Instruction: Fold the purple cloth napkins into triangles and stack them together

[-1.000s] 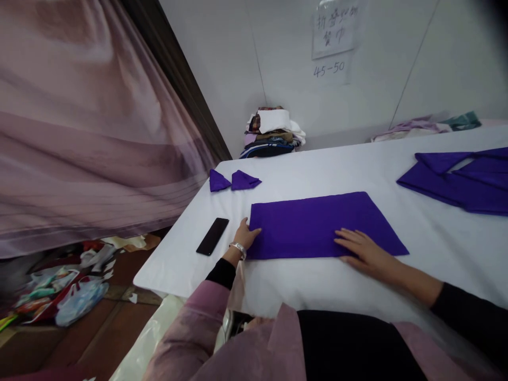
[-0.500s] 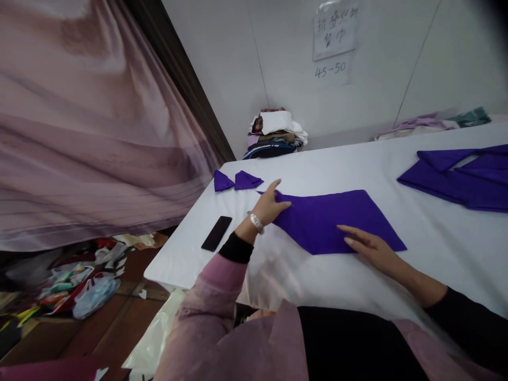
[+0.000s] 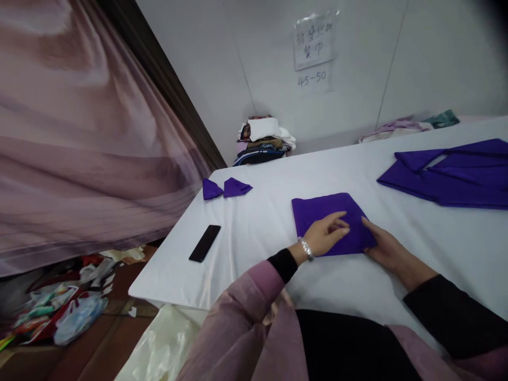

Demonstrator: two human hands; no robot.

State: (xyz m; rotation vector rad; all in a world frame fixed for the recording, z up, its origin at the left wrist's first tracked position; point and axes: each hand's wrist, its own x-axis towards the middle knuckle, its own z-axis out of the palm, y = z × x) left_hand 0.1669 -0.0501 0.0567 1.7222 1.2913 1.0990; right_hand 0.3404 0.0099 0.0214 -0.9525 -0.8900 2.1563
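Note:
A purple cloth napkin point(image 3: 321, 211) lies on the white-covered table in front of me, its left part folded over to the right. My left hand point(image 3: 325, 235) is on top of it, open, fingers loosely bent and apart, a silver bracelet at the wrist. At the napkin's right corner, my right hand point(image 3: 383, 244) pinches the edge, thumb above and the other fingers partly hidden below. Two small folded purple napkins, one point(image 3: 211, 189) at the table's left edge and another point(image 3: 236, 187) beside it, sit farther back.
A black phone point(image 3: 205, 243) lies on the left of the table point(image 3: 254, 227). More folded purple cloth point(image 3: 460, 177) is at the right. Behind the table's far edge are a stack of clothes point(image 3: 264, 140) and a sign point(image 3: 314, 41) on the wall. A pink curtain point(image 3: 79, 132) hangs at left.
The napkin's left point has been folded over to the right, leaving a smaller shape. My left hand moved right with it, and my right hand has closed on the right corner. The view shifted slightly.

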